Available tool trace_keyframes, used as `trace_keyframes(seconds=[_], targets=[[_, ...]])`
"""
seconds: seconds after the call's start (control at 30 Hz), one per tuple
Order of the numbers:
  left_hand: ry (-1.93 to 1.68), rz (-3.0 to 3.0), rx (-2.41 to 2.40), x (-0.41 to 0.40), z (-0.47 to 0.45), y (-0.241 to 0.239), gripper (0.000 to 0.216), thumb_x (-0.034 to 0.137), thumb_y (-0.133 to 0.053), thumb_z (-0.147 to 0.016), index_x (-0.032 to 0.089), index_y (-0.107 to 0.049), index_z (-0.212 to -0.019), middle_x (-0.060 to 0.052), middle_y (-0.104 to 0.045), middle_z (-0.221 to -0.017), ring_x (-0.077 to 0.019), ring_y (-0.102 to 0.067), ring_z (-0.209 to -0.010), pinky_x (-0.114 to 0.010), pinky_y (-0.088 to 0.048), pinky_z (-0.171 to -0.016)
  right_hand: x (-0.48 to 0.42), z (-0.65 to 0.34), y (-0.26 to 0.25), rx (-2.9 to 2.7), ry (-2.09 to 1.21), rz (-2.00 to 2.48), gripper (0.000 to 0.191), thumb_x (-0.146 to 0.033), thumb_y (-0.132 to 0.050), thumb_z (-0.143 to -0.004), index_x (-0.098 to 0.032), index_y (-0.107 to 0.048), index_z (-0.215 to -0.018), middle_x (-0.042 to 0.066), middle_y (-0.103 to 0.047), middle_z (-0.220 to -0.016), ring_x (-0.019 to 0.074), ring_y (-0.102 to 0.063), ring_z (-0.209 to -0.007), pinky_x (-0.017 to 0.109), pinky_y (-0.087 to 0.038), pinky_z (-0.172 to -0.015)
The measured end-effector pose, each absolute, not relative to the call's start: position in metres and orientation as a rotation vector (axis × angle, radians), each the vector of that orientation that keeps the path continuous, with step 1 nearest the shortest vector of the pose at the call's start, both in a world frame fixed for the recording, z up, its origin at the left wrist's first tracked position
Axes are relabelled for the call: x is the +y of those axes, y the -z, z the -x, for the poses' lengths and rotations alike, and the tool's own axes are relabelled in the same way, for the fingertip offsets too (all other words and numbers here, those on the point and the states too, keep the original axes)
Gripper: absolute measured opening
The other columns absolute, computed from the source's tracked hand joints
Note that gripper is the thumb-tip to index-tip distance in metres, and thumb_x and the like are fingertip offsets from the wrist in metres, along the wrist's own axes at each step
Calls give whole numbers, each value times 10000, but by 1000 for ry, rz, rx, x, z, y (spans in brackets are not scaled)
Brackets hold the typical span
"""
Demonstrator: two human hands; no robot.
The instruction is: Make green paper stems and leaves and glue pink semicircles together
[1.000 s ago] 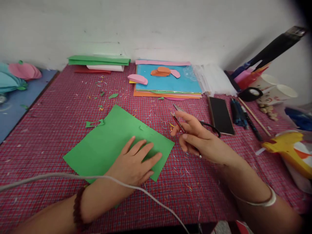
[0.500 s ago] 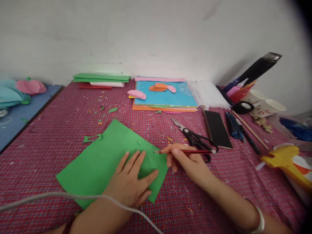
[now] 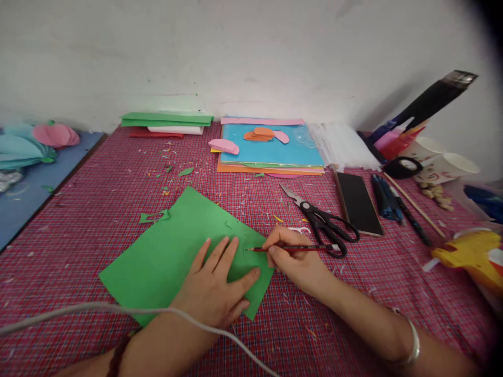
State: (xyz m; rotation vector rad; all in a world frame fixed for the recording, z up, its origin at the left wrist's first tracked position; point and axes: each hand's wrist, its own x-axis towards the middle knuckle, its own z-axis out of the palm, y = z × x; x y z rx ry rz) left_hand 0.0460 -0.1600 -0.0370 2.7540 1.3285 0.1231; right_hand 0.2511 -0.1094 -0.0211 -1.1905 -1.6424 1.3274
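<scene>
A green sheet of paper [image 3: 157, 267] lies at an angle on the red checked cloth. My left hand [image 3: 216, 283] rests flat on it, fingers spread. Between the thumb and fingers of my right hand [image 3: 294, 256] is a dark red pencil [image 3: 310, 248]. The pencil's tip meets the sheet just right of my left fingers, beside small marks or cuts in the paper. Behind my right hand lie black-handled scissors [image 3: 320, 214], their blades pointing away to the left. A cut green scrap [image 3: 154, 216] touches the sheet's far left edge.
Blue and orange sheets [image 3: 271, 152] with pink and orange paper pieces lie at the back. A phone [image 3: 358, 203], a yellow glue gun [image 3: 466, 254] and paper cups [image 3: 448, 166] stand or lie at right. A white cable [image 3: 98, 306] crosses in front of my left forearm.
My right hand has closed more around the pencil, and its tip has come down nearer the paper by my left fingers. The whole view has shifted slightly; my left hand stays on the sheet.
</scene>
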Motion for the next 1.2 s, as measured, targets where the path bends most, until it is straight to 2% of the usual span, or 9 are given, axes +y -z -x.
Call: trace_keyframes(seconds=[0.13,0.4,0.57,0.73,1.07,1.2], targets=[[-92,-2751,1323,-159,-46,35,474,578,-531,-842,422,-540,-1290,-92,-410,-1488,-358,-396,-1315,-614,-246,-1035,-109,-250,22,-1675,-1288,1184,115,-144,-479,-745,-205,-560,-691,-43,-534,-554,98,-467,-480,219,-342,-433],[-192,-2746,1346,-164,-48,32,380,541,-572,-837,422,-626,-1193,-51,-511,-1400,-317,-408,-1303,-584,-198,-1083,-109,-249,20,-1692,-1245,1175,148,-119,-457,-747,-206,-550,-671,-39,-533,-574,104,-478,-523,224,-362,-471],[-215,-2748,1342,-165,-47,34,378,526,-567,-844,412,-623,-1200,-59,-481,-1422,-330,-384,-1318,-598,-207,-1078,-107,-251,20,-1725,-1217,1122,154,-91,-457,-703,-201,-550,-649,-45,-522,-569,97,-461,-519,219,-352,-476],[-322,-2753,1350,-165,-48,34,341,508,-619,-814,428,-654,-1144,-64,-526,-1380,-334,-441,-1275,-592,-228,-1065,-106,-252,18,-1746,-1189,1095,159,-81,-444,-673,-192,-533,-601,-48,-508,-544,90,-439,-508,208,-327,-468],[-238,-2692,1399,-167,-50,28,329,468,-638,-817,433,-656,-1143,-51,-534,-1385,-303,-425,-1312,-567,-203,-1105,-104,-254,19,-1805,-1141,1009,166,-70,-419,-652,-183,-498,-559,-39,-517,-554,89,-466,-523,206,-349,-488],[-234,-2770,1303,-165,-47,30,375,472,-590,-851,399,-613,-1219,-60,-537,-1376,-299,-430,-1301,-562,-212,-1101,-104,-254,19,-1806,-1186,999,159,-76,-412,-647,-184,-487,-559,-38,-503,-548,90,-458,-517,201,-344,-477]])
